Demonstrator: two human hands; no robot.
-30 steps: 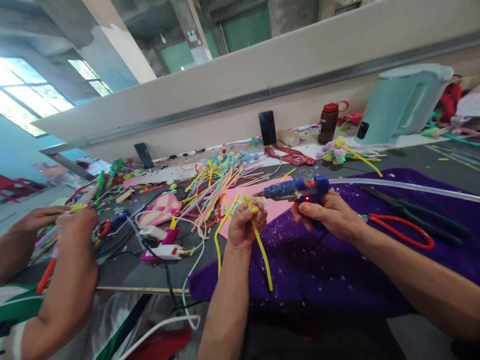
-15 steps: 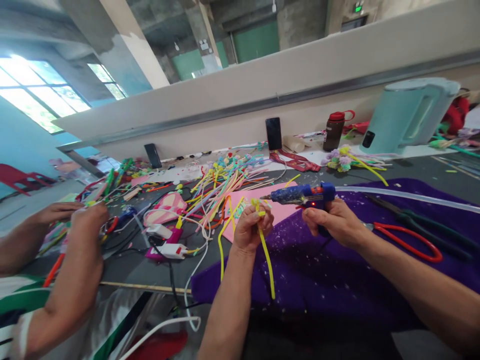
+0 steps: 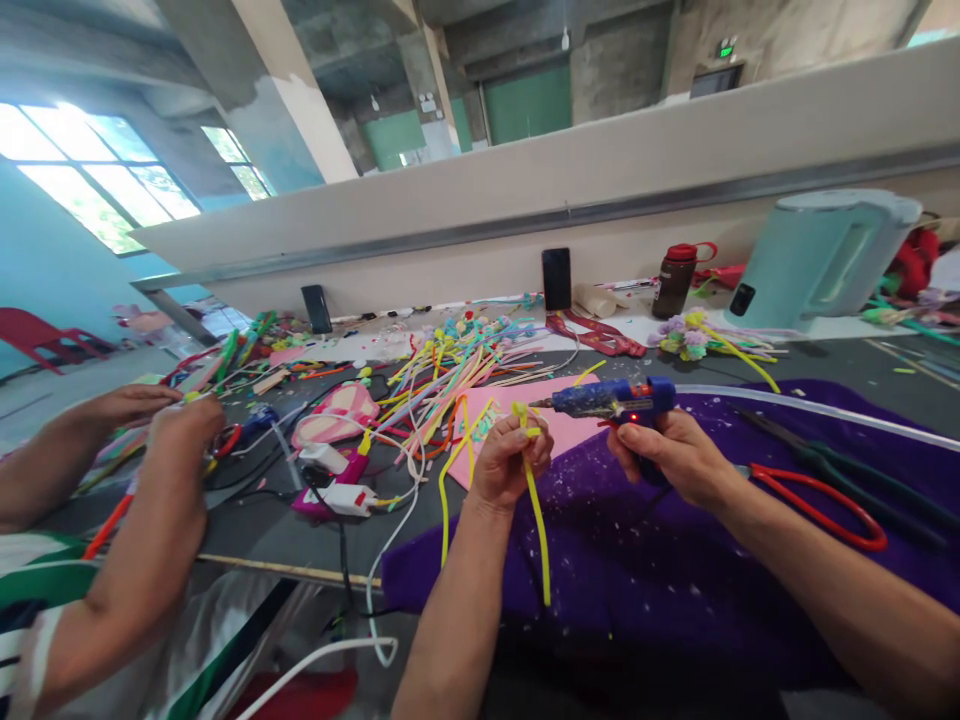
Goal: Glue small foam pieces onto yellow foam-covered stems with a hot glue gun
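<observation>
My left hand (image 3: 513, 458) pinches a yellow pipe cleaner piece (image 3: 537, 535), whose long stem hangs down over the purple cloth. A small yellow loop shows above the fingertips. My right hand (image 3: 667, 452) is wrapped round the handle of a blue glue gun (image 3: 611, 400) with a red light lit. Its nozzle points left, close to the top of the yellow piece; whether they touch I cannot tell. A clear glue stick (image 3: 780, 400) runs out of the gun's back. Beneath the hands lies a pink sheet (image 3: 574, 398).
Red-handled scissors (image 3: 825, 495) and dark pliers (image 3: 847, 460) lie on the purple cloth (image 3: 675, 580). Behind are loose pipe cleaners (image 3: 457, 360), a phone (image 3: 556, 280), a bottle (image 3: 675, 283) and a kettle (image 3: 802, 260). A power strip (image 3: 330, 490) and another person's hands (image 3: 184, 415) are at left.
The whole view has tilted up a little, so the scene sits slightly lower. Both hands keep their holds, and the nozzle stays close to the yellow piece.
</observation>
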